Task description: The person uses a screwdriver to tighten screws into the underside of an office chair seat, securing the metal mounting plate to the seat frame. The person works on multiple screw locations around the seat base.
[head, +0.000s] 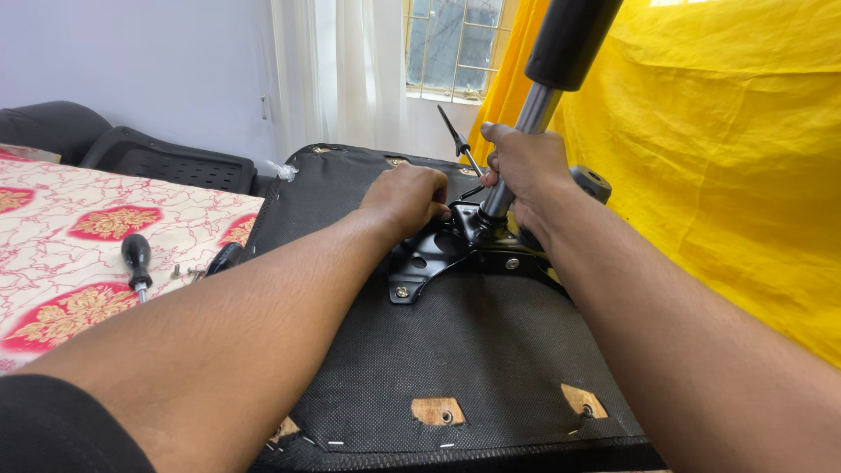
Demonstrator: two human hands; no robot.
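Chair seat (491, 359): upturned, its black fabric underside facing up, lying beside the patterned cloth.
Yellow cloth (727, 175): draped along the right.
Patterned cloth (79, 254): red and white, at the left.
Gas lift cylinder (543, 79): upright at the seat's middle, set in the bracket.
Mounting bracket (438, 258): black metal, screwed onto the seat.
Right hand (526, 166): fingers wrapped tightly round the cylinder's lower shaft.
Left hand (407, 197): fingers curled together, resting on the bracket.
Screwdriver (137, 263): black-handled, lying on the patterned cloth, well apart from both hands.
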